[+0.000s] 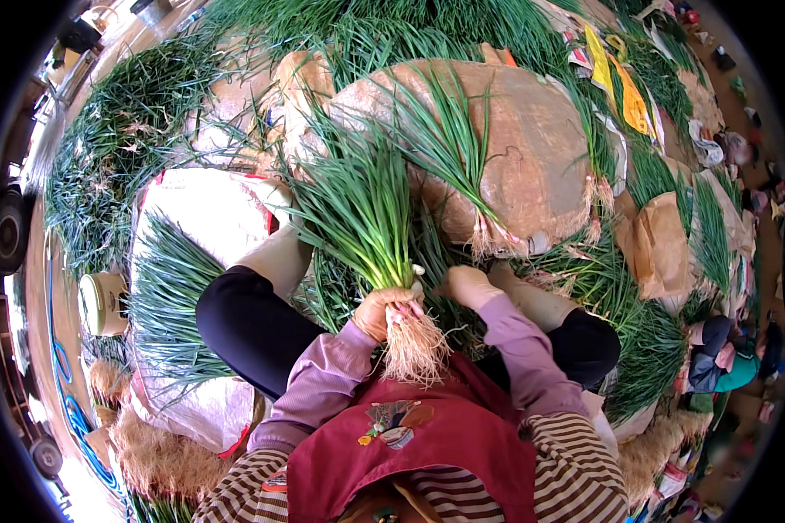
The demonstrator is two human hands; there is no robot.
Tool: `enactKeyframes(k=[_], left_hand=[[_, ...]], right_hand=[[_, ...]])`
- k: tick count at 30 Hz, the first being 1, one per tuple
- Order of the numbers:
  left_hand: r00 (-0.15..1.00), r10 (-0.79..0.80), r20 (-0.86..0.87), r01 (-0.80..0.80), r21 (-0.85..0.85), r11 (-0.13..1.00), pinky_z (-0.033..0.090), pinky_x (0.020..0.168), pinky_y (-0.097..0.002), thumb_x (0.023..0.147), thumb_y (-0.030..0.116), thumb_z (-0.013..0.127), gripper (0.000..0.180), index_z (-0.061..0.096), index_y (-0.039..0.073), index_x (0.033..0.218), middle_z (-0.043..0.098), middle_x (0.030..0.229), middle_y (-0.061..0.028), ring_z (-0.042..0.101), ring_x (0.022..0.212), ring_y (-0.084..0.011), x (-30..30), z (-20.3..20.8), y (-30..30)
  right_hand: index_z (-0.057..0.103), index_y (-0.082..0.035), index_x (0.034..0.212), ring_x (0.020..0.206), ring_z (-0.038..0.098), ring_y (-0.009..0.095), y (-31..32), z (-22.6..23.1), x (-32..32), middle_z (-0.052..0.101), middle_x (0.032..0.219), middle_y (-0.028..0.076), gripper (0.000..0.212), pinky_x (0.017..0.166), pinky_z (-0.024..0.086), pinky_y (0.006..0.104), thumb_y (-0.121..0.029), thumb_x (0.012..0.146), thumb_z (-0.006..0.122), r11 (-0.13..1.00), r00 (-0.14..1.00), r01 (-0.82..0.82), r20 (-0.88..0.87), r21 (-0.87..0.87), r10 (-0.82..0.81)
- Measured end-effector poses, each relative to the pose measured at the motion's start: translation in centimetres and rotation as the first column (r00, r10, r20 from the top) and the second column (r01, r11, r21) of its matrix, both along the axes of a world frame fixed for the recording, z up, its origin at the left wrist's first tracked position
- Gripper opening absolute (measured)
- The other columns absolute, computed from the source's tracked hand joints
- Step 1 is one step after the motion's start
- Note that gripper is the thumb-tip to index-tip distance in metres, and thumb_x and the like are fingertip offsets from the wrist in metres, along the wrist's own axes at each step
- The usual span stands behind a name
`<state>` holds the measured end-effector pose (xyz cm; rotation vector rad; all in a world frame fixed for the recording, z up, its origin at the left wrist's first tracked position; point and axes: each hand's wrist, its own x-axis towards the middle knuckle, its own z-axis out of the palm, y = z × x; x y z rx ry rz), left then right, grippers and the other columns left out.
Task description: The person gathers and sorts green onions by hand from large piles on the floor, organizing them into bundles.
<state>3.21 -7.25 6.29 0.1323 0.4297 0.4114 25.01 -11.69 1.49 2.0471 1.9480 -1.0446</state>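
My left hand is wrapped round a thick bunch of green onions, just above the pale stringy roots. The long green leaves fan out away from me, and the roots hang toward my apron. Just right of the bunch, my right hand is closed, its fingers curled under; what they hold, if anything, is hidden. Beyond it, a smaller bunch of green onions lies with its roots toward me on a brown covered mound.
Cut green onions lie on a white sack at my left. Leafy heaps spread at the far left. A pale bucket and a blue hose are farther left. A brown paper bag lies at the right; a person sits beyond.
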Motion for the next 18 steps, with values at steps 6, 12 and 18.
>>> enactKeyframes(k=[6, 12, 18], left_hand=[[0.995, -0.053, -0.079, 0.047, -0.082, 0.996, 0.054, 0.069, -0.035, 0.073, -0.001, 0.061, 0.03, 0.054, 0.003, 0.102, 0.061, 0.088, -0.0115, 0.062, 0.077, -0.025, 0.8, -3.3, -0.1], [0.991, -0.123, -0.055, 0.117, -0.107, 0.987, 0.054, 0.066, -0.0333, 0.074, 0.003, 0.064, 0.03, 0.055, 0.002, 0.102, 0.06, 0.107, -0.0193, 0.064, 0.067, -0.023, 1.0, -5.4, -0.5], [0.979, -0.2, -0.041, 0.194, -0.125, 0.973, 0.055, 0.067, -0.0358, 0.08, 0.017, 0.064, 0.026, 0.06, -0.007, 0.09, 0.064, 0.093, -0.0221, 0.065, 0.067, -0.026, 1.6, -3.3, -0.2]], right_hand=[[0.065, -0.003, 0.086, 0.079, 0.062, 0.036, 4.0, 4.7, 6.3, 0.064, 0.079, 0.018, 0.031, 0.072, 0.048, 0.044, -0.033, 0.082, 0.058, 0.7, 0.809, 0.508, 0.001, 0.501, -0.588], [0.065, 0.0, 0.081, 0.066, 0.062, 0.035, 7.1, 4.3, 7.6, 0.064, 0.073, 0.018, 0.026, 0.064, 0.049, 0.0464, -0.025, 0.082, 0.058, 0.89, 0.87, 0.225, 0.329, 0.397, -0.367], [0.062, -0.002, 0.08, 0.066, 0.06, 0.024, 2.2, 6.3, -1.1, 0.062, 0.07, 0.014, 0.023, 0.064, 0.048, 0.036, -0.024, 0.085, 0.062, 0.838, 0.771, 0.542, -0.433, 0.063, -0.466]])
